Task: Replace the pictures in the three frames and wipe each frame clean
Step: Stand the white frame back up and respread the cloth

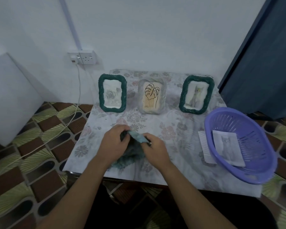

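Centrally, both my hands grip one fuzzy teal cloth [130, 156] low over the near part of the table [172, 138]: the left hand [113, 141] is curled round its 10 o'clock end, and the right hand [153, 148] pinches its 3 o'clock end. The three frames stand upright along the far edge, long axes vertical, faces toward me and well apart from my hands. The rose frame [112, 93] is at 11 o'clock from the cloth, the leaf frame [152, 95] at 12, the cat frame [196, 95] at 1. My left hand is nearer the rose frame, my right nearer the cat frame and the purple basket [257, 146] at 3 o'clock, which holds a loose picture. Any wipe, I judge, calls for a forward reach.
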Tool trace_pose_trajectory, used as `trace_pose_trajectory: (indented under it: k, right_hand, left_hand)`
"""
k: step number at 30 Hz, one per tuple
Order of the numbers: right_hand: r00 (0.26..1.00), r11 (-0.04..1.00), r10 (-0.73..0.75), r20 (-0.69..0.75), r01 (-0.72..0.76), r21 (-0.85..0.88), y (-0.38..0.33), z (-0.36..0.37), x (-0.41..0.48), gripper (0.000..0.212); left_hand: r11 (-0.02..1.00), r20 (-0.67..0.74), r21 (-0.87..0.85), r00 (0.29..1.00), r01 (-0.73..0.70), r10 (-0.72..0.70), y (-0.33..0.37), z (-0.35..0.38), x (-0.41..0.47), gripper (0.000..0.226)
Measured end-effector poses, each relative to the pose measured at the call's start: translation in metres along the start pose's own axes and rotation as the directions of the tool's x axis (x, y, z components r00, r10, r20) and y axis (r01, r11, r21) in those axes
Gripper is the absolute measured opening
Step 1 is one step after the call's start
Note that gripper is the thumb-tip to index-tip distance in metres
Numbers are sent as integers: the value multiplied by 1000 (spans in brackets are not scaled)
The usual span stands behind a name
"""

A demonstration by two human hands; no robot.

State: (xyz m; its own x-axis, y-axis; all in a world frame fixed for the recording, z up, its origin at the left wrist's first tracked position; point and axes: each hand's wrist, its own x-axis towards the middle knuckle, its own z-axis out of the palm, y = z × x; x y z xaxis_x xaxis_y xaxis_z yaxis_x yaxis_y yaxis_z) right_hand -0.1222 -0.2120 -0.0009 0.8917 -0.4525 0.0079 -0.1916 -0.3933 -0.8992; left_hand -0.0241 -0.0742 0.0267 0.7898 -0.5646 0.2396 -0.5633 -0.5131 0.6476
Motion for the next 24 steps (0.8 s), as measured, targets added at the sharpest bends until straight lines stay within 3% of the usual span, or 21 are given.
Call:
trace_pose_trajectory:
  k: [5, 9, 16, 20, 24]
  right_hand:
    - [997, 992, -81, 4, 81, 97, -36, -40, 1, 15]
    - [997, 997, -74, 7, 74, -12, -61, -70, 4, 13]
    - [996, 995, 17, -83, -25, -92, -73, -107, 6, 48]
    - [995, 997, 31, -90, -37, -65, -70, -114, 4, 50]
    - [993, 999, 17, -118, -22, -48, -65, -126, -2, 50]
  left_hand:
    - [994, 110, -109, 993, -29, 41, 24, -14, 2, 18]
    - [990, 40, -143, 999, -19, 25, 36, -20, 7, 30]
    - [969, -81, -248, 997, -6, -14, 54, -23, 11, 12]
    - [912, 69, -410, 998, 23, 5, 70, -25, 9, 16]
    - [959, 134, -280, 988, -35, 75, 73, -28, 7, 33]
